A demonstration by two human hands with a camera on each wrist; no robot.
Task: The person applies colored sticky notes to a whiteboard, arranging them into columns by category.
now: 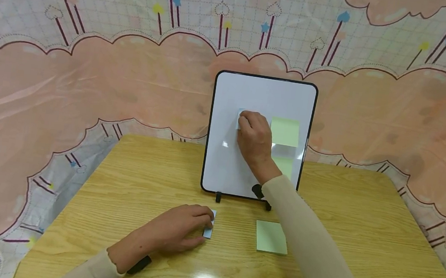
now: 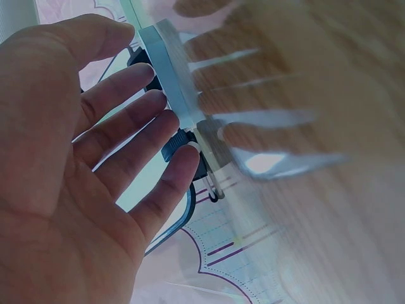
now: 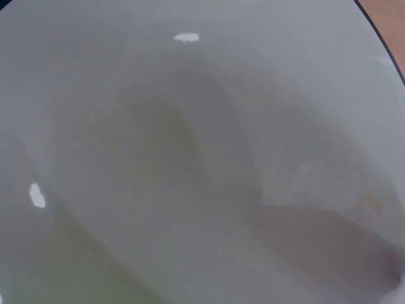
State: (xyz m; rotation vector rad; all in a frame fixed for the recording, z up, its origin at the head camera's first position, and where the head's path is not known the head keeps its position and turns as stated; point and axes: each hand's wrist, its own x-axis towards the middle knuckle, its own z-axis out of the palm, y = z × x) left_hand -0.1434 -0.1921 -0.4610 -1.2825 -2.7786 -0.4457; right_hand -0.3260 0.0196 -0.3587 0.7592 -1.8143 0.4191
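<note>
A whiteboard (image 1: 223,167) with a black frame stands upright on the table. My right hand (image 1: 256,136) is up against it with curled fingers at a light blue sticky note (image 1: 239,121), covering most of the note. Only the board's glossy surface (image 3: 209,38) with blurred reflections fills the right wrist view. My left hand (image 1: 180,229) rests on the table, its relaxed fingertips at a small light blue sticky note pad (image 1: 207,233). From the left wrist, loosely spread fingers (image 2: 136,104) show along the edge of that pad (image 2: 168,76).
A green sticky note (image 1: 284,131) is on the board's right side, with another green note (image 1: 284,165) below it, partly behind my right wrist. A green note pad (image 1: 271,237) lies on the wooden table (image 1: 153,163) beside my right sleeve. A patterned cloth (image 1: 150,83) hangs behind.
</note>
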